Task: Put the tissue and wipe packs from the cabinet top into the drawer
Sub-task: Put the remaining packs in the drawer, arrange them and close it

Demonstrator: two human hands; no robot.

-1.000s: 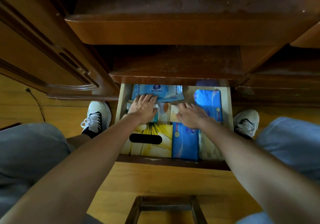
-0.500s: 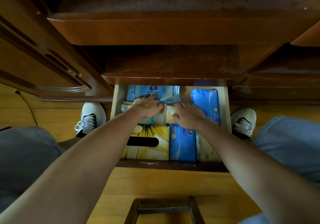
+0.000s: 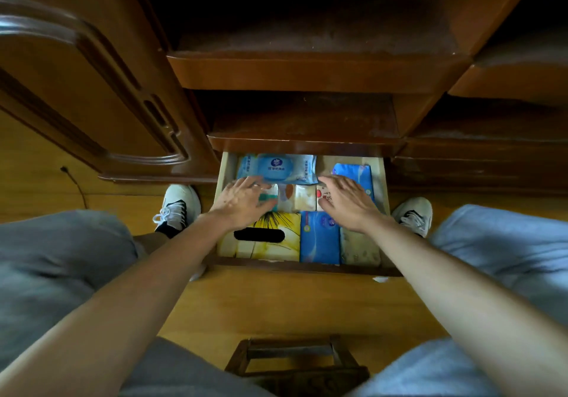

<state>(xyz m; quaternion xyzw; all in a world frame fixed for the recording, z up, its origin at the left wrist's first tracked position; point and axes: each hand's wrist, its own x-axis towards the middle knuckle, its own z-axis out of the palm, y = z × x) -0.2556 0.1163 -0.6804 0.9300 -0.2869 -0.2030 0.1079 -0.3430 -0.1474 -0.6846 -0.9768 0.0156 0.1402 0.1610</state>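
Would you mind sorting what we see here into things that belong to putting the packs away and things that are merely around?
Part of the job:
- drawer
- wipe pack
- yellow tissue box
- blue tissue packs
- small packs
- left hand
- right hand

Just around:
- wooden stool
- cable
- cabinet door
- shoes

The open pale-wood drawer (image 3: 222,178) is packed almost wall to wall with packs. A bare strip of drawer floor is left only at the back, between the light-blue wipe pack (image 3: 276,167) and the dark-blue tissue pack (image 3: 353,175). Access from above is cut short at the rear by the overhanging dark-brown wooden cabinet ledge (image 3: 304,146). The middle row is covered by both spread hands.
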